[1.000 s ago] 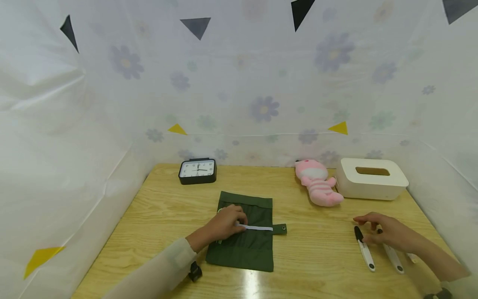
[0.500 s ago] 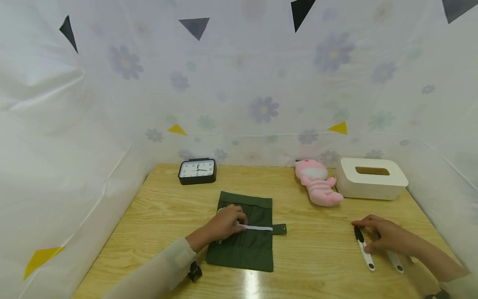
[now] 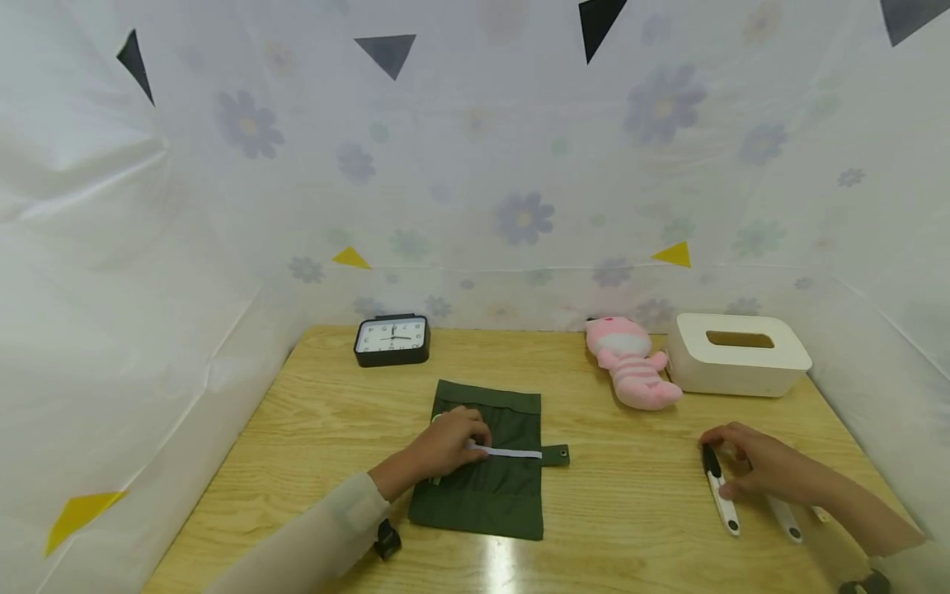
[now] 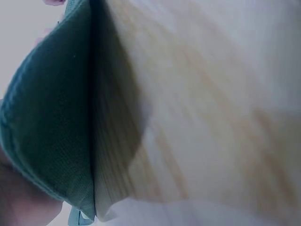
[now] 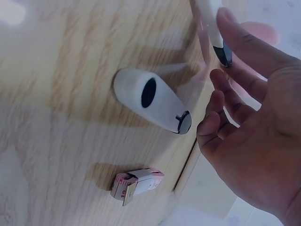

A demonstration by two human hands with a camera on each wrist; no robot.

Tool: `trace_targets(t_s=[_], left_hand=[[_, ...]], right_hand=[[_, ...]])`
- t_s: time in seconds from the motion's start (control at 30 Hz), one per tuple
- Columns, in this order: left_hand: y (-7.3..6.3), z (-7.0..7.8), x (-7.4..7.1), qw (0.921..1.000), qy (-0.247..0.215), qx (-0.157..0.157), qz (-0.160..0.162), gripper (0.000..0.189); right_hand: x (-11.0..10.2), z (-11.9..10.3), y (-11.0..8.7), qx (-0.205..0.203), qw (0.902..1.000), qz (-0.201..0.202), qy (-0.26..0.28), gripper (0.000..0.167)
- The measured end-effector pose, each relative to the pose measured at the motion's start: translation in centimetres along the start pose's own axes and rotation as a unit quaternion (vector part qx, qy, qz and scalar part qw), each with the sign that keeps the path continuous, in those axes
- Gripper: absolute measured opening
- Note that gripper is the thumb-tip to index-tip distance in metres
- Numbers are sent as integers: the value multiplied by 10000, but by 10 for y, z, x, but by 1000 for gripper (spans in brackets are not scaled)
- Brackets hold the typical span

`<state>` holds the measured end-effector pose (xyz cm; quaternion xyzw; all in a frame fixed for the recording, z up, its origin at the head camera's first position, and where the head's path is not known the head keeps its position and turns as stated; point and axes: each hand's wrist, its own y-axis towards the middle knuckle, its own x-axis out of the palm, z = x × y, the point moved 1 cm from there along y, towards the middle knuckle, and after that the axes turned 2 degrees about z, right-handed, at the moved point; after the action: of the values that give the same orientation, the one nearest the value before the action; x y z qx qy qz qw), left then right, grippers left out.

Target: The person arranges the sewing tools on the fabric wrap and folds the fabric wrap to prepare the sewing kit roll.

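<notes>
A dark green fabric tool roll [image 3: 512,495] lies spread on the wooden table, with a snap tab at its right side. Over it, my left hand [image 3: 449,441] pinches the white elastic band [image 3: 515,453] that runs across the roll. In the left wrist view, a green fabric edge [image 4: 51,108] hides most of that hand. My right hand [image 3: 775,466] grips a slim white tool with a black tip [image 3: 723,499], thumb on one side and fingertips at the black end. A similar white tool [image 5: 146,96] and a folded tape measure [image 5: 141,182] lie below this hand.
At the back left stands a black-framed clock [image 3: 392,340]. A pink plush toy [image 3: 631,363] and a white tissue box [image 3: 735,371] are at the back right. White curtains surround the table. A small black object [image 3: 387,540] sits by the left sleeve.
My right hand has come down over the nearest white tool and taken hold of it. That tool has shifted slightly left and up. My left hand stays in place on the band.
</notes>
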<state>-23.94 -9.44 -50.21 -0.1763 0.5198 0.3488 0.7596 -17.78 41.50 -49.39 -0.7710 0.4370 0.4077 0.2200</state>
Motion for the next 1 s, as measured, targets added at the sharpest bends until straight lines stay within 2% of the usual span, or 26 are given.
trace_targets(t_s=[0.13,0.33,0.43,0.57,0.7,0.8,1.0], left_hand=[[0,0,-1,10000,-17,25,8,9],[0,1,-1,10000,9,18,23,8],[0,1,-1,10000,11,21,15,7],[0,1,-2,10000,15,20,24,6],[0,1,-1,10000,21,31,55,7],[0,1,-1,10000,-25,42,51,9],[0,1,-1,10000,-51,12,37,8]], right_hand=[[-1,-6,2,66,9993,-51,356,65],[0,-13,5,232,9987,150,418,66],[2,-13,8,159,9966,116,802,66],[8,-15,13,-29,9837,-134,1793,67],[16,-19,19,-201,9699,-286,2411,68],[21,-22,24,-250,9656,-335,2565,68],[30,-29,36,-366,9633,-429,2624,71]])
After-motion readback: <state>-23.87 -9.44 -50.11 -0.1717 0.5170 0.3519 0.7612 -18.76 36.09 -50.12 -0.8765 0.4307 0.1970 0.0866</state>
